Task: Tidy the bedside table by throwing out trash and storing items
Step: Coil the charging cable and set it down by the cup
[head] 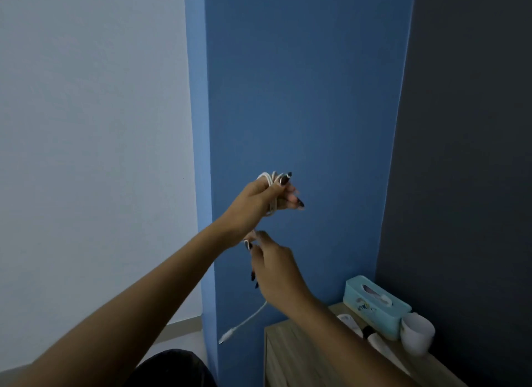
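Observation:
A white charging cable (269, 185) is looped in coils around my left hand (259, 202), which is raised in front of the blue wall and grips the coils. Just below it, my right hand (273, 271) pinches the loose run of the cable. The free end hangs down, with its plug (227, 336) dangling left of the wooden bedside table (290, 358). Part of the cable is hidden behind my hands.
On the bedside table stand a light blue tissue box (374, 306) and a white cup (417, 336) at the back right, with small white items and a dark object (367, 330) beside them, partly hidden by my right forearm. Walls close in behind and right.

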The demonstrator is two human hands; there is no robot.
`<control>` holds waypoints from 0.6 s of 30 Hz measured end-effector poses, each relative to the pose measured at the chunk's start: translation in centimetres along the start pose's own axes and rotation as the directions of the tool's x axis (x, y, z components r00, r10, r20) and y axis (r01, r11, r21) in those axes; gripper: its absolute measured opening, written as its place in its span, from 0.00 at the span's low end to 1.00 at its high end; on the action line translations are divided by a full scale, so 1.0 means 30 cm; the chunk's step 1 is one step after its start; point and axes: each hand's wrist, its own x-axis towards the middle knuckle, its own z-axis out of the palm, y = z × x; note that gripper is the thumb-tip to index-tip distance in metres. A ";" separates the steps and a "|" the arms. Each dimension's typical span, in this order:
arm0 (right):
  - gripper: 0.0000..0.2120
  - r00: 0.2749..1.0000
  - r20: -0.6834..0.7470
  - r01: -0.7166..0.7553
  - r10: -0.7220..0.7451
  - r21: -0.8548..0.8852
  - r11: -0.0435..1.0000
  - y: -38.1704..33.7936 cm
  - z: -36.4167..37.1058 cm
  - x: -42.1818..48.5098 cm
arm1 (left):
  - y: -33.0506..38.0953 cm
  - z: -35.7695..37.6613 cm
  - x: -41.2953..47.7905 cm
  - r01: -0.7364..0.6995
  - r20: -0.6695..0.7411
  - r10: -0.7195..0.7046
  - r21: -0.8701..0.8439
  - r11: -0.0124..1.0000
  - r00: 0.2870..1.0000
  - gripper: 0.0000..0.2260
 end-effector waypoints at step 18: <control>0.22 0.993 0.094 -0.100 0.074 0.309 0.946 0.075 -0.297 0.057 | -0.058 0.012 -0.120 0.267 0.376 -0.255 0.019 0.963 0.891 0.21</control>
